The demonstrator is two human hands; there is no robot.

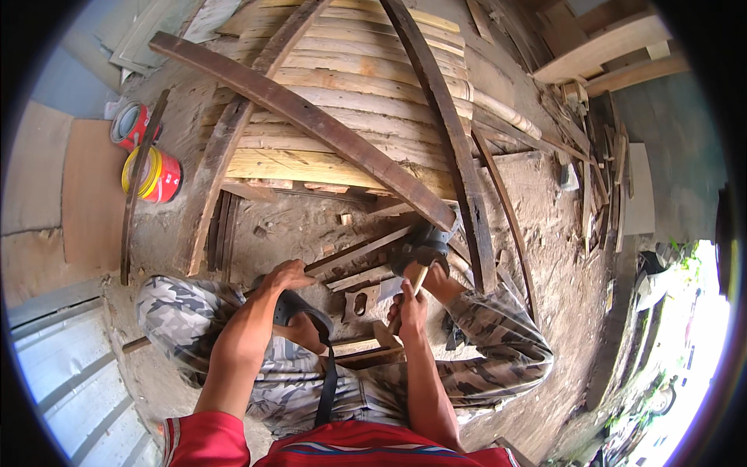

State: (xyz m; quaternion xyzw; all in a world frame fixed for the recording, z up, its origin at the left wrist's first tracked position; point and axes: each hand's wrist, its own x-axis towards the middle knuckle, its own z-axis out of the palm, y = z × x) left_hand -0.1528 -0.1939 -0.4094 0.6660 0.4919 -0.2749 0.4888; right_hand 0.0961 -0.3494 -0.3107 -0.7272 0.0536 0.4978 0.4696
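On the dusty floor [545, 233] of a wood workshop, person seated low, knees in camouflage trousers [194, 319] spread either side of the work. Left hand [286, 276] presses down on the near end of a thin wooden strip [366, 251] that runs diagonally up toward the right; fingers curled and flat on it, holding it steady. Right hand [411, 307] grips the wooden handle of a hammer [424, 247], fingers wrapped tight, dark head raised just above the far end of the strip. Small wooden block [372, 342] and a flat piece with a hole [359, 302] lie between the knees, just beside both hands. Step in hand looks like hammering or nailing the strip; next move probably calls for a straight strike with left fingers kept well away from the head. Long dark curved planks [311, 121] cross over a stack of pale boards [350, 86] beyond. Two round tins at upper left, near each other: one red with grey lid [128, 124], one red with yellow band [156, 175]; labels too small to tell
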